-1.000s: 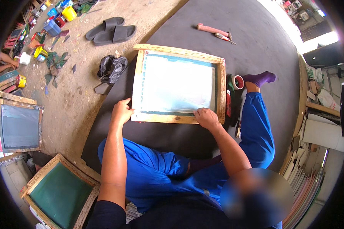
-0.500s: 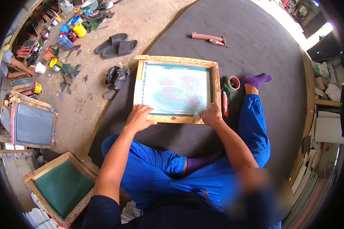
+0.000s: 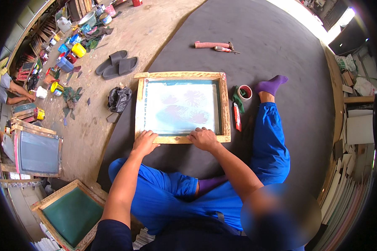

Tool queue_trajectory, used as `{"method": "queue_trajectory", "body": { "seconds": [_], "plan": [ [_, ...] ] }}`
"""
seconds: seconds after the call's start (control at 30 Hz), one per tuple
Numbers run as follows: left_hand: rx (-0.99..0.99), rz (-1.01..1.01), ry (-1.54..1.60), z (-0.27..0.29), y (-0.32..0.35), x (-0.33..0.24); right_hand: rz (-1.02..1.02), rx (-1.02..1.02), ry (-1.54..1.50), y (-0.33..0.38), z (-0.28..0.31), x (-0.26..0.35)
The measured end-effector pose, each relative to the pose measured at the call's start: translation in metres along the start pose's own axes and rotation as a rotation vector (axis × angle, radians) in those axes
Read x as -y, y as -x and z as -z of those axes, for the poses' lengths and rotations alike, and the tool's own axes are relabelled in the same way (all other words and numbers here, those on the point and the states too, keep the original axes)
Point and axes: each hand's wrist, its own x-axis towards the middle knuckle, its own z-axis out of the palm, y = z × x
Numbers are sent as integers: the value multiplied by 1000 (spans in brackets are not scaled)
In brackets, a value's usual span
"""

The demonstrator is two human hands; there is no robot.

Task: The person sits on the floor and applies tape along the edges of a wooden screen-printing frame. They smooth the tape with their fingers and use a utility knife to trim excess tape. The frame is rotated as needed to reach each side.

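Note:
A wooden screen-printing frame lies on the dark mat in front of my crossed legs. Its pale mesh has a dark green border and shows faint plant-like shapes in the middle. My left hand grips the near rail by its left corner, with the thumb toward the right. Farther right along that rail, my right hand holds on with its fingers curled over the wood. Just right of the frame are a roll of tape, a green cloth and a slim red-and-white object.
A hammer and a cutter knife lie beyond the frame. Slippers and a black plastic bag are at left. More frames lean at far left, near paint containers and another person's hands.
My right hand has shifted left along the near rail, away from the right corner. My left hand stays near the left corner. The whole view has shifted a little.

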Motion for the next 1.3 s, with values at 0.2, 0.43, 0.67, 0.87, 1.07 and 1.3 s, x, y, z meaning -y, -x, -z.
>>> {"method": "queue_trajectory", "body": {
  "seconds": [0.2,0.43,0.67,0.87,1.07,1.3],
  "plan": [
    [-25,6,55,8,-3,-5,-25,-88,64,-4,35,-25],
    [-241,-133,156,-1,-47,-42,-521,-658,106,-48,111,-136],
    [-244,-209,290,-25,-94,-101,-755,-580,126,-79,130,-172],
    [-210,-238,350,-27,-108,-125,-786,-524,161,-93,122,-189],
    [-209,-242,375,-28,-110,-134,-768,-580,86,-90,116,-194],
    [-308,-188,475,-13,-115,-161,-748,-884,-209,-58,124,-188]
  ]
}}
